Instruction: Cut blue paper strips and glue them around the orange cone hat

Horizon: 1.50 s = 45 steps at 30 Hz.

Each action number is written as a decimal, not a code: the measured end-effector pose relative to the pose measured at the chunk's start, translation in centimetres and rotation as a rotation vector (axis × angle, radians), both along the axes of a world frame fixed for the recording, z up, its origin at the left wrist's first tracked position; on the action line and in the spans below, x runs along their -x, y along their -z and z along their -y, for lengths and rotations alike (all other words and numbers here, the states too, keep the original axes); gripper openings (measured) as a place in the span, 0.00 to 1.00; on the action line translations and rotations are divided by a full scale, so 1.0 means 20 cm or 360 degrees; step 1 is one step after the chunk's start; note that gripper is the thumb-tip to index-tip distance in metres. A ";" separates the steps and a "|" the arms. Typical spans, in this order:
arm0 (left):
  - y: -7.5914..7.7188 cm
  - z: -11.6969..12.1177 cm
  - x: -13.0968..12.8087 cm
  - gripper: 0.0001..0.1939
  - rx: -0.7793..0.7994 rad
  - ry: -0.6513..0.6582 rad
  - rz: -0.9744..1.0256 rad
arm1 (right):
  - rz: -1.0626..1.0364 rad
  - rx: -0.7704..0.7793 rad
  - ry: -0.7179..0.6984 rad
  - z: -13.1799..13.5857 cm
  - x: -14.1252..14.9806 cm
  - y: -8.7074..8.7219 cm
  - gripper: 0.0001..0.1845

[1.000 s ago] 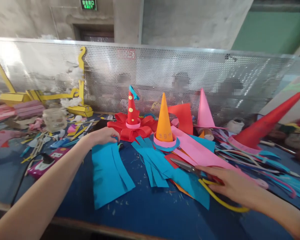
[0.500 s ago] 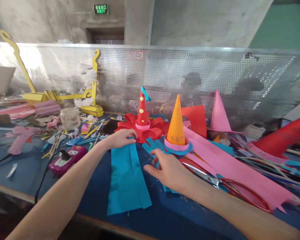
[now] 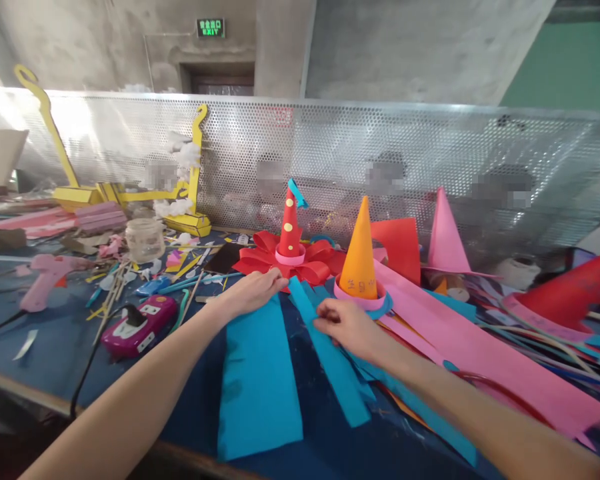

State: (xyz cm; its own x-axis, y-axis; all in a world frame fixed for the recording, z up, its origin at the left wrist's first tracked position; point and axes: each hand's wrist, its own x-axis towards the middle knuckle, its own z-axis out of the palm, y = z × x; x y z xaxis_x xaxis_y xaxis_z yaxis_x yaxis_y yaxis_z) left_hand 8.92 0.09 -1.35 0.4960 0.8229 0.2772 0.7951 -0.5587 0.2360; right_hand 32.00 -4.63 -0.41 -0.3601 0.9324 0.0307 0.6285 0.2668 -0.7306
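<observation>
A wide blue paper sheet (image 3: 263,387) lies on the table under my left hand (image 3: 257,291). The fingers of that hand are closed in a pinch at the upper end of a long blue paper strip (image 3: 337,373), which slants down to the right beside the sheet. My right hand (image 3: 350,327) has its fingers curled together at the strip's right edge, part way down. More blue strips (image 3: 430,413) lie beneath my right forearm. Scissors with red handles (image 3: 505,390) are mostly covered by that forearm and the paper.
Beyond my hands stand a red dotted cone hat (image 3: 290,227), an orange cone hat (image 3: 360,257) and a pink cone (image 3: 446,233). Long pink paper (image 3: 470,340) lies at right. At left are a purple power strip (image 3: 140,327), a pink glue gun (image 3: 45,277) and a jar (image 3: 145,240).
The narrow blue strip on the sheet has shifted right, off the sheet. My right hand has gone from spread to curled fingers. Blue strips now cover part of the scissors. The view has shifted slightly.
</observation>
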 end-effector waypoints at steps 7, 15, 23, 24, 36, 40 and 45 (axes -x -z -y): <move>0.02 0.00 -0.01 0.12 -0.0201 0.0106 -0.0018 | -0.0017 0.0079 0.0214 -0.06 -0.27 -0.06 0.08; 0.00 0.09 -0.17 0.08 0.0086 0.0142 0.0266 | 0.0339 -0.0020 0.0199 -0.11 -0.26 0.03 0.08; 0.05 0.23 -0.37 0.28 0.0481 0.0396 0.0139 | 0.0522 -0.0173 0.0151 0.14 -0.33 0.04 0.15; 0.05 0.24 -0.38 0.32 0.0479 0.0405 0.0120 | 0.0533 -0.0182 0.0131 0.17 -0.31 0.05 0.17; 0.01 0.25 -0.39 0.30 0.0501 0.0645 -0.0205 | 0.0610 -0.0313 -0.0098 0.35 -0.18 0.07 0.18; -0.03 0.23 -0.43 0.31 0.0548 0.0780 -0.0456 | 0.0606 -0.0369 -0.0177 0.41 -0.18 0.06 0.17; -0.06 0.26 -0.47 0.36 0.0468 0.0763 -0.0570 | 0.0797 -0.0473 0.0139 0.51 -0.47 -0.01 0.24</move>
